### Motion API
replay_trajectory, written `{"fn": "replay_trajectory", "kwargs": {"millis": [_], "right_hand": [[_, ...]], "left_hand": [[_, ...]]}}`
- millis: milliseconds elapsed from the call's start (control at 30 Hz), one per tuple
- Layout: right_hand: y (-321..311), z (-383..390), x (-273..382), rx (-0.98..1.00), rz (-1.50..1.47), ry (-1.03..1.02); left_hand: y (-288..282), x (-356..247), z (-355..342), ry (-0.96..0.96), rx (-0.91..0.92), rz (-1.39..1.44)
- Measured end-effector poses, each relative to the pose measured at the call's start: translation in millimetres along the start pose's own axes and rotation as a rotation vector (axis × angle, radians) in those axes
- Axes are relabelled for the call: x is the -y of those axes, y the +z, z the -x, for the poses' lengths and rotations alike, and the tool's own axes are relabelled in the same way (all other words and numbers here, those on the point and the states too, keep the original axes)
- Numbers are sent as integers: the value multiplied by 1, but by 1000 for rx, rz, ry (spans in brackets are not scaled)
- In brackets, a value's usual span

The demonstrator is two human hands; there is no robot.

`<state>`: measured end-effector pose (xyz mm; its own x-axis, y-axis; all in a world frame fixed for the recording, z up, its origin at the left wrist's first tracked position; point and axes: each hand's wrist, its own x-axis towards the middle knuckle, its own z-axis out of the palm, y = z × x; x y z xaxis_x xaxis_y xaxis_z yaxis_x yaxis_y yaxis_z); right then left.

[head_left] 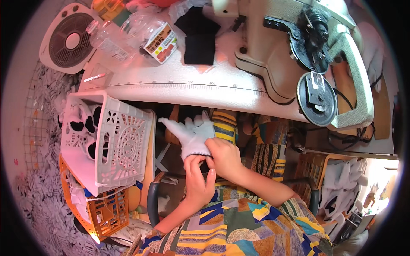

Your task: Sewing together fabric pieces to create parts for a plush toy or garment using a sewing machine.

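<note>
Just ahead-left of the right hand (226, 160), which clamps its cuff (196, 154), I see the white glove (194, 135); the left hand (197, 184) touches the cuff, grip unclear. I judge the glove light, soft, floppy, best held there.

Spotted white on the glove (194, 135) and crate (124, 143), orange on the left basket (107, 213), plus funky yellow-blue-green patchwork all over the clothes (239, 226).

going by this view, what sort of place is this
Probably a glove-sewing workshop: a large sewing-type machine stands on the worktable, a white glove is in hand, and a white crate holds black-and-white fabric items.
</note>
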<state>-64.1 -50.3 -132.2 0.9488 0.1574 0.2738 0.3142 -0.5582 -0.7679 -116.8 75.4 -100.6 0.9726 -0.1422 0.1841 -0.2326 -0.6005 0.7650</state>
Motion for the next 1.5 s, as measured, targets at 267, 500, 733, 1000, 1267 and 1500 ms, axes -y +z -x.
{"fn": "replay_trajectory", "kwargs": {"millis": [267, 500, 733, 1000, 1267, 1500], "right_hand": [[2, 7, 27, -27, -11, -318], [0, 22, 44, 7, -221, -633], [2, 35, 2, 35, -244, -195], [5, 40, -15, 114, -255, 17], [5, 46, -34, 153, -140, 80], [8, 54, -53, 177, -5, 159]], "left_hand": [[-71, 39, 0, -736, -294, 762], [-111, 32, -32, -558, -173, 932], [-329, 36, -67, -333, -761, 623], [-447, 190, -91, -1083, -1297, 71], [-451, 287, -81, -1032, -583, -748], [-410, 281, -90, -1157, -224, -1184]]}}
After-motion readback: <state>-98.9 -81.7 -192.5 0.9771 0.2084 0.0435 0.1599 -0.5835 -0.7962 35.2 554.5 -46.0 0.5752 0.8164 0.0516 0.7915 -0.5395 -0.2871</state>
